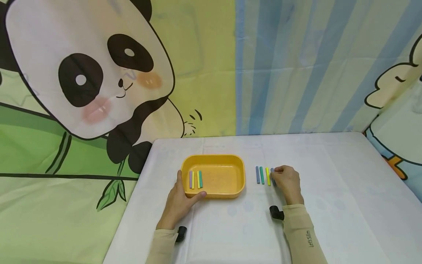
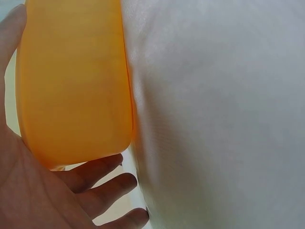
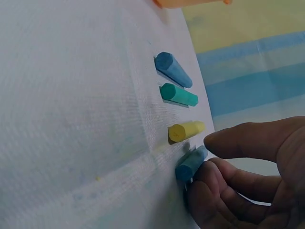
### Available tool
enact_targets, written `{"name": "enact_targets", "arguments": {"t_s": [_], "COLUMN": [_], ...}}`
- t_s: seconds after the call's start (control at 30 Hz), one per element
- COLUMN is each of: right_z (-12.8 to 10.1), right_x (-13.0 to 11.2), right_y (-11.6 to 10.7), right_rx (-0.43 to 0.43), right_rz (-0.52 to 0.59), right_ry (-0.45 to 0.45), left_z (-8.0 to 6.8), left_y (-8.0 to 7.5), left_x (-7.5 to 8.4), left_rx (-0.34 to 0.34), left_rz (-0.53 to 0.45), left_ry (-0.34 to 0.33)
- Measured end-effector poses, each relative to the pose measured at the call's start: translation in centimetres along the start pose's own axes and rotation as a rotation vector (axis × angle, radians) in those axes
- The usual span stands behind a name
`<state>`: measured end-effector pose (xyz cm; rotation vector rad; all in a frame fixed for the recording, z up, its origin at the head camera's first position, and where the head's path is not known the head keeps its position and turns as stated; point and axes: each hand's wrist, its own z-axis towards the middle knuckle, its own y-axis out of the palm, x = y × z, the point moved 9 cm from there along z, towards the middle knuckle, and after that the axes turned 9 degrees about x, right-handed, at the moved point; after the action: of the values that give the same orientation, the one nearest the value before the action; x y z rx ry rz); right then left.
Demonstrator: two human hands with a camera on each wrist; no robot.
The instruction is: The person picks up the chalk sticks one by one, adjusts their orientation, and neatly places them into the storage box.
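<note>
left hand (image 1: 179, 203): fingers curled around yellow tray (image 1: 227, 161) near-left corner | right hand (image 1: 287, 183): fingers pinching blue chalk (image 3: 190, 163) on tabletop (image 1: 329, 183), beside yellow chalk (image 3: 185, 130)

Even, bright, diffuse light fills the head view; the tray (image 1: 213, 176) casts only a faint shadow on the bench (image 1: 329, 190). Left wrist view: the tray's wall is soft with closeness and slightly washed out. Right wrist view: the chalks (image 3: 178, 93) are sharp, while the right hand (image 3: 248, 181) beside them is dark and shaded.
</note>
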<state>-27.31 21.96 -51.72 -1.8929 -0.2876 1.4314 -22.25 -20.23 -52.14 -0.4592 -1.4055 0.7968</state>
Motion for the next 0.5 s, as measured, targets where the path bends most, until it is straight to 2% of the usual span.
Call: {"name": "enact_targets", "arguments": {"t_s": [0.5], "right_z": [0.29], "right_x": [-0.49], "right_y": [0.26], "right_rx": [0.042], "right_rz": [-0.1], "right_ry": [-0.08], "left_z": [0.07], "left_y": [0.12], "left_x": [-0.08], "left_rx": [0.0], "left_rz": [0.007], "left_ry": [-0.003]}}
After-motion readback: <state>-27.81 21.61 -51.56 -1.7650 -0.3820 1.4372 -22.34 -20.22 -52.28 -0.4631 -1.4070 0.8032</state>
